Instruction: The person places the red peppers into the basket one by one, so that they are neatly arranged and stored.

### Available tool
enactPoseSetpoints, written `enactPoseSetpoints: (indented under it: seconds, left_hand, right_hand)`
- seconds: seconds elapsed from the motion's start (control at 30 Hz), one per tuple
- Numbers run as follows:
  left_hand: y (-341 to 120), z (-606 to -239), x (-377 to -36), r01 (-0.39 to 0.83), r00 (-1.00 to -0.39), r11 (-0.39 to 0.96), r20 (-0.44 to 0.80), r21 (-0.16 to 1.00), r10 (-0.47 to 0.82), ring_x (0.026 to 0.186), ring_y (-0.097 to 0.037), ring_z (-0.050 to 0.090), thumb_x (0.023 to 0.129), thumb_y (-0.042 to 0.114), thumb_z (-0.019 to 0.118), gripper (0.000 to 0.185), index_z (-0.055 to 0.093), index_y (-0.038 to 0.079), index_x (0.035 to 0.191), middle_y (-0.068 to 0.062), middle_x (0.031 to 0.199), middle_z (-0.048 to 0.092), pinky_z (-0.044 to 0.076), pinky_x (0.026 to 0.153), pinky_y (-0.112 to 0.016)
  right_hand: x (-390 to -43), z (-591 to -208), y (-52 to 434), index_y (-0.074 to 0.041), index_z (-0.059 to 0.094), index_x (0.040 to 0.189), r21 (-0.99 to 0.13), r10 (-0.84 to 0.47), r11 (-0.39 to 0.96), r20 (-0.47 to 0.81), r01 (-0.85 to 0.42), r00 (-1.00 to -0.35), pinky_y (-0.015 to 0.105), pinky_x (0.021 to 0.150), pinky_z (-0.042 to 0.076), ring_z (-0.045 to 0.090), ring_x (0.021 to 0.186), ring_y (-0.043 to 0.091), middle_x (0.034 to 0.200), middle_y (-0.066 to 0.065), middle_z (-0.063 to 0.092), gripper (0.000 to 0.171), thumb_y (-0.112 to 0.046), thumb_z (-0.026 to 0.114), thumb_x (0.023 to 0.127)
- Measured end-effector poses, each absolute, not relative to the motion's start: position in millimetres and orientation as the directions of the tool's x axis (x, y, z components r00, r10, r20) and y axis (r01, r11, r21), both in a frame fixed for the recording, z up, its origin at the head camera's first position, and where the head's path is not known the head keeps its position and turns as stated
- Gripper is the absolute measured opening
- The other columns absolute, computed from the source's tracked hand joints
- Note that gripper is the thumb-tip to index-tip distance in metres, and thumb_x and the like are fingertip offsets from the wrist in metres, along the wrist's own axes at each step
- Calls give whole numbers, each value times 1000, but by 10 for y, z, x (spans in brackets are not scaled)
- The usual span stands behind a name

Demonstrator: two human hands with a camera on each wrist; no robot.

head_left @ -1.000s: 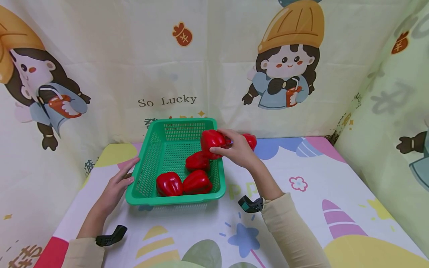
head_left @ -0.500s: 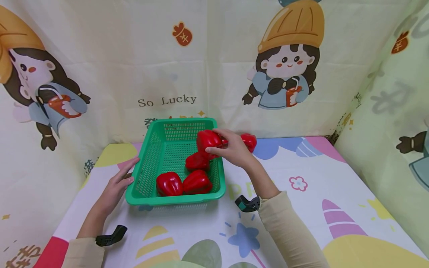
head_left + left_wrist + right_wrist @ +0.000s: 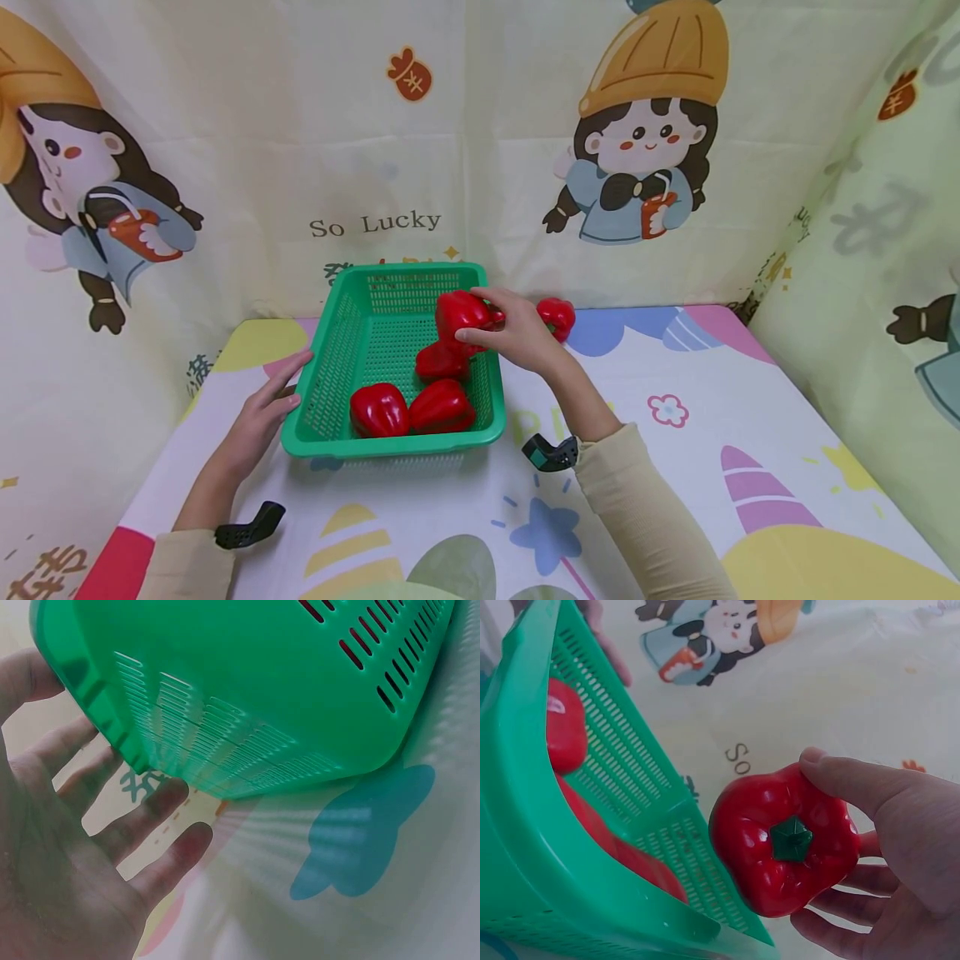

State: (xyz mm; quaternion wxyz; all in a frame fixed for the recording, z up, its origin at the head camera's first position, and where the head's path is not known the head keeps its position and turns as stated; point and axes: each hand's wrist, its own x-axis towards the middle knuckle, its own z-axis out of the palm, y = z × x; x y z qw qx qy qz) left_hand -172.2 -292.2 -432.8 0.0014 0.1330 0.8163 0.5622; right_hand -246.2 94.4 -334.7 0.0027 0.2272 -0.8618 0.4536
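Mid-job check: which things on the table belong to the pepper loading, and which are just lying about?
In the job:
right hand gripping a red pepper over the green basket
three peppers inside the basket
left hand resting against the basket's left side
loose pepper on the table

Just there:
patterned tablecloth
cartoon backdrop

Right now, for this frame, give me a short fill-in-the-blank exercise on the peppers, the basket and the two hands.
1. The right hand holds a red pepper above the ____ basket.
2. ____ red peppers already lie inside the basket.
3. One more pepper on the table lies outside the basket, on the ____ hand's side.
4. The left hand rests with straight fingers against the basket's ____ wall.

Missing words: green; three; right; left
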Motion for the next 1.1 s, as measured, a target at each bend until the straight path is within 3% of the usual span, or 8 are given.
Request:
enactPoseSetpoints:
  seconds: [1.1]
  left_hand:
    - [-2922,-4333,-1724,200,-967,335,130,921,219,122,7,37,105,28,34,53,21,26,155,8,162,16,37,90,-9]
  right_hand:
    - [-2531,-3294,751,-22,46,143,-731,-447,531,187,-428,-875,37,83,56,50,120,20,137,0,52,71,-39,76,81]
